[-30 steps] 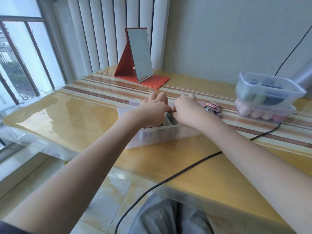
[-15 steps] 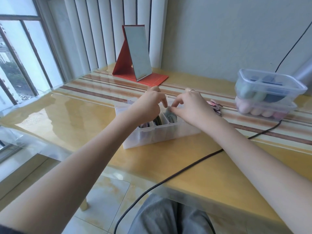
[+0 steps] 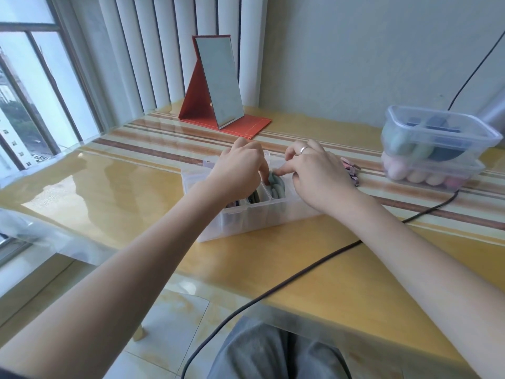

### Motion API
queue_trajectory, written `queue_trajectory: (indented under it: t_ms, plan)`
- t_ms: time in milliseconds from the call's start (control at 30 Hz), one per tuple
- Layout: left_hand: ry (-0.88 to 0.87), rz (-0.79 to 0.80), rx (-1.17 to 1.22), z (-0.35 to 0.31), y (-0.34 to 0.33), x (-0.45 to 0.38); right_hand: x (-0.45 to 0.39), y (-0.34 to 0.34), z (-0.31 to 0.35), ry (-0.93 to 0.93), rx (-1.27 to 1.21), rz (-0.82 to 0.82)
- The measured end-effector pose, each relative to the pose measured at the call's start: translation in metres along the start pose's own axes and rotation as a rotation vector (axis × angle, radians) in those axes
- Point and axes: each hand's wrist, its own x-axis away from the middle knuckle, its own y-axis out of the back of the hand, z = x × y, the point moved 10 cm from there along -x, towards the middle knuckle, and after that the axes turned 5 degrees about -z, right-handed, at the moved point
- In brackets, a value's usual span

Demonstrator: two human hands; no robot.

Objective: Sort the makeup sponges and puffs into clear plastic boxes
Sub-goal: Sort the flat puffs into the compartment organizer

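1. Clear, thin-walled plastic forms the divided box (image 3: 246, 222) on the glossy yellow table (image 3: 314, 258); upright partitions split it into narrow compartments.
2. Soft, flat, rounded grey-green puffs (image 3: 277, 187) stand on edge in one compartment, darker ones in the next.
3. Directly above them, the left hand (image 3: 240, 170) curls its fingers down, the index tip touching the top puff.
4. From the other side, the right hand (image 3: 317, 173), wearing a ring, points its index finger at the same puff; whether either hand actually pinches it, I cannot tell.
5. Two stacked lidded tubs (image 3: 437, 149) of egg-shaped sponges sit well apart, at far right.
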Motion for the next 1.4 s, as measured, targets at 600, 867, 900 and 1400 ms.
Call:
queue_trajectory:
  t_ms: [600, 867, 900, 1400]
  plan:
    - [-0.007, 0.012, 0.068, 0.004, -0.005, -0.002, 0.011, 0.0, 0.008, 0.03, -0.135, -0.036]
    - [-0.016, -0.085, 0.065, 0.005, 0.007, -0.002, 0.015, -0.007, -0.003, 0.027, -0.314, -0.114]
    - [-0.017, -0.06, 0.037, 0.005, 0.006, -0.002, 0.013, -0.003, -0.009, 0.004, -0.367, -0.15]
    - [-0.342, 0.041, -0.316, -0.164, -0.047, -0.031, 0.043, -0.059, -0.165, -0.692, -1.126, -0.039]
